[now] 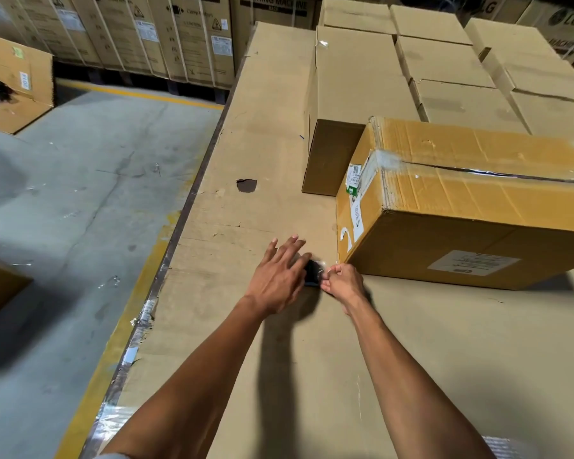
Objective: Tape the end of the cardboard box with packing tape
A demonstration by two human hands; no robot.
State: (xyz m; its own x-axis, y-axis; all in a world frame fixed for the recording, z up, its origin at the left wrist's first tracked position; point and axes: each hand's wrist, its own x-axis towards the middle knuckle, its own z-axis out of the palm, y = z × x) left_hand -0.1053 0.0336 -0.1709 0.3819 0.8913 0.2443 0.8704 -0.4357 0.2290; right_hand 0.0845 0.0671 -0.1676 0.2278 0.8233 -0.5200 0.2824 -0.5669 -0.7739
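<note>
A yellow-brown cardboard box (471, 207) lies on a large cardboard-covered surface (246, 134), its labelled end facing left with old clear tape over the top seam. Just off its near left corner, my left hand (279, 276) holds a dark roll of packing tape (313, 271) with its fingers spread over it. My right hand (340, 281) pinches the clear tape end at the roll, close to the box's lower corner. The roll is mostly hidden by my left hand.
Several plain cartons (355, 81) stand behind the box at the back right. The surface's left edge (179, 233) drops to a concrete floor (73, 200) with a yellow line. Tall appliance cartons (166, 34) line the back. An open carton (14, 81) sits far left.
</note>
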